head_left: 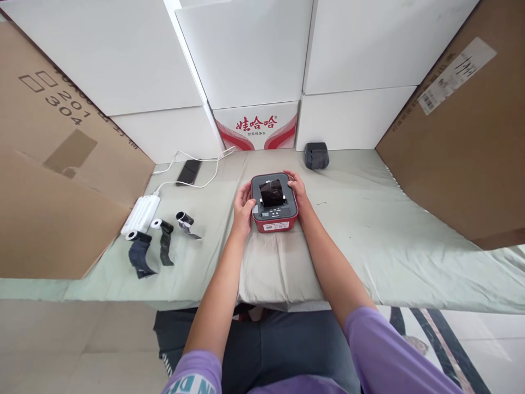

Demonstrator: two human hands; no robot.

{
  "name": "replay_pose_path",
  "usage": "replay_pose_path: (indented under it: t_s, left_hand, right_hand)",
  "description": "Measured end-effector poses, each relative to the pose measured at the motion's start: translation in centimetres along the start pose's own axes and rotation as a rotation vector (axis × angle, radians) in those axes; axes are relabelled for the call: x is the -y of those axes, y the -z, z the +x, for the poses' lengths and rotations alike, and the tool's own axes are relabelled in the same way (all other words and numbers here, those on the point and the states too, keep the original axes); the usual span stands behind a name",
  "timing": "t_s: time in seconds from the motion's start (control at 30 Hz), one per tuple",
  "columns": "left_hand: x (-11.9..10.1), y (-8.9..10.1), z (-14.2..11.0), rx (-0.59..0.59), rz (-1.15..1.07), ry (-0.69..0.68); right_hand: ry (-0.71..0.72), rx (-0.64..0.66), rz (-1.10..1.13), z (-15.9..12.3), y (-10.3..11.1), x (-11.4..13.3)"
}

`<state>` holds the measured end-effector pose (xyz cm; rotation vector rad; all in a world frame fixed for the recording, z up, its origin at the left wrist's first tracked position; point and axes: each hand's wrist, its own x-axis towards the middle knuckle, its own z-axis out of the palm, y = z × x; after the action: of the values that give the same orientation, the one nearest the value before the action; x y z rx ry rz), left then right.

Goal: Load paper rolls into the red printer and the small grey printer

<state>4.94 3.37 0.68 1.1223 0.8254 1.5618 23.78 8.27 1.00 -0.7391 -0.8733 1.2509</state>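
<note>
A small red printer [275, 225] with a dark grey top stands on the cloth-covered table before me. A piece of glossy black paper [271, 192] sticks up from the slot in its top. My left hand [243, 209] wraps round the printer's left side, thumb near the top edge. My right hand [299, 192] grips the opposite side, its fingers over the far right corner. Both palms are pressed against the casing, and the fingertips behind it are partly hidden.
Partly unrolled dark paper rolls, one large [140, 253], one narrow [165, 241] and one short [185, 221], lie left. Beyond them are a white power strip [141, 214] with cables and a phone [188, 172]. A small black device [316, 156] stands behind, right. Cardboard [463, 137] and white boxes enclose the table.
</note>
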Motion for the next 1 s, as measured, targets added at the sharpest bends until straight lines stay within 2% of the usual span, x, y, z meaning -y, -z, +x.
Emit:
replay_pose_path:
  t_s: [0.27, 0.4, 0.57, 0.7, 0.87, 1.0]
  left_hand:
    - [0.4, 0.2, 0.2, 0.006, -0.009, 0.003]
    - [0.5, 0.1, -0.4, -0.021, 0.026, -0.016]
    - [0.2, 0.2, -1.4, -0.039, 0.096, 0.006]
    - [-0.1, 0.4, -3.2, 0.023, 0.116, 0.089]
    - [0.3, -0.8, -5.8, 0.019, 0.128, 0.167]
    - [0.2, -2.2, -6.2, 0.028, 0.055, 0.22]
  right_hand:
    - [-0.002, 0.016, 0.011, 0.0, 0.2, 0.0]
    - [0.006, -0.007, -0.061, -0.1, 0.1, 0.0]
    - [0.048, -0.065, -0.162, -0.3, 0.0, -0.4]
    - [0.066, -0.056, -0.203, -0.4, 0.1, -0.5]
    - [0.074, -0.048, -0.236, 0.1, 0.2, -0.6]
    - [0.058, -0.094, -0.211, 0.5, 0.5, -0.3]
